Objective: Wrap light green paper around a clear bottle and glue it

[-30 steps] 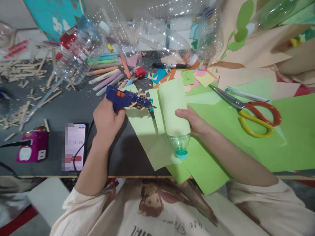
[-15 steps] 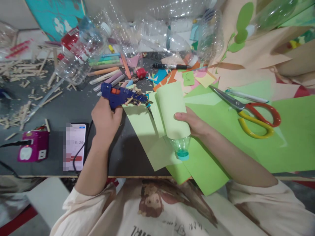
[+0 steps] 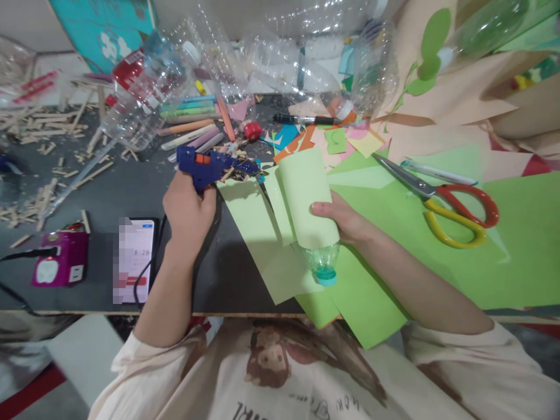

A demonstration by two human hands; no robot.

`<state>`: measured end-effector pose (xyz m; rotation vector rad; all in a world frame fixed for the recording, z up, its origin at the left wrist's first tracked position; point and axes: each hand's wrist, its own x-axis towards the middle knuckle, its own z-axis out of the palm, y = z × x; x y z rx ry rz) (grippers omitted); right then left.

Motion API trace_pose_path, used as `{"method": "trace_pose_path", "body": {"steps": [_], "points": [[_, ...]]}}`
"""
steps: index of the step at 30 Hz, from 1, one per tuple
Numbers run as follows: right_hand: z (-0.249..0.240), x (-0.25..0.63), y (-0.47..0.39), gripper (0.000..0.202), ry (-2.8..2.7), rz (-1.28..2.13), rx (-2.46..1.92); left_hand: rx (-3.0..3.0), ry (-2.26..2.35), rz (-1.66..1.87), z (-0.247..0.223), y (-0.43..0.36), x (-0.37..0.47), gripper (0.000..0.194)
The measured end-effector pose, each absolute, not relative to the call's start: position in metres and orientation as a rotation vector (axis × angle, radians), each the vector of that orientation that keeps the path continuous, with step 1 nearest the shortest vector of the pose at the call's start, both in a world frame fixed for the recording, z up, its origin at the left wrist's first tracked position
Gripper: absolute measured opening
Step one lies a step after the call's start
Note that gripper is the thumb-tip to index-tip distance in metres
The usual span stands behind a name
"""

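Note:
My left hand (image 3: 189, 204) is wrapped round the handle of a blue glue gun (image 3: 203, 165), whose nozzle points right and has wood scraps around it. My right hand (image 3: 345, 216) grips a plastic bottle (image 3: 324, 256) from the right, its thumb on the light green paper (image 3: 307, 195) around the body. The bottle's green cap (image 3: 326, 276) points toward me. A loose flap of that paper stands out on the left, close to the nozzle. Pale green paper (image 3: 271, 256) lies beneath the bottle.
Scissors (image 3: 431, 189) and a pen (image 3: 437, 172) lie on green sheets (image 3: 516, 245) at right. Clear bottles (image 3: 293, 64), markers (image 3: 192, 128) and paper scraps fill the back. At left are a phone (image 3: 139, 256), a purple power adapter (image 3: 60, 259) and wood sticks (image 3: 52, 125).
The glue gun has shifted slightly left, its nozzle a little farther from the wrapped bottle. My right hand and the bottle look almost unchanged.

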<state>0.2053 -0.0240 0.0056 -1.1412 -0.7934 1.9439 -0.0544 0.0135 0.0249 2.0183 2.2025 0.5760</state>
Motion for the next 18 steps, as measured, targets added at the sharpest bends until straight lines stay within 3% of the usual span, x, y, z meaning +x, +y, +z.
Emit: {"method": "trace_pose_path", "body": {"steps": [18], "points": [[0.0048,0.2062,-0.0242,0.056,-0.848,1.941,-1.144,2.036,2.129,0.672,0.0177,0.0165,-0.0609,0.039]]}}
